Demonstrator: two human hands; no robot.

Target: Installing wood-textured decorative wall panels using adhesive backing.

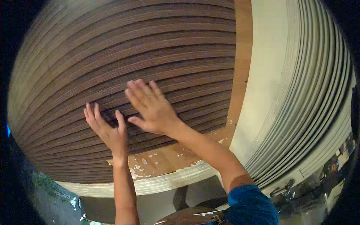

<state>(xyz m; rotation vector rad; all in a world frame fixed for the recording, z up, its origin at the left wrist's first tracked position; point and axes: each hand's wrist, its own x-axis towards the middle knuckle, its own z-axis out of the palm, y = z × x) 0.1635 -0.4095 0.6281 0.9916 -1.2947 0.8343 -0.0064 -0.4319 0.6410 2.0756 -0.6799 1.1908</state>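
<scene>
Dark brown grooved panelling (pixel 180 48) with a wood-like grain fills the upper left and middle of the view. My left hand (pixel 107 129) rests on or just over its ribs, fingers stretched and apart. Farther right and a little higher, my right hand (pixel 152 107) lies flat against the same ribs, thumb spread toward the left hand. Neither hand holds anything. A bare tan board strip (pixel 242 56) runs down the panelling's right edge. Along the near edge, another tan board strip (pixel 161 164) shows white flaky patches.
Right of the panelling stands a smooth cream surface (pixel 264 75), then many cream ribbed strips (pixel 318 93) curving down the right side. A pale ledge (pixel 180 180) edges the near side. Mixed clutter (pixel 330 168) lies at lower right, and green plants (pixel 47 183) at lower left.
</scene>
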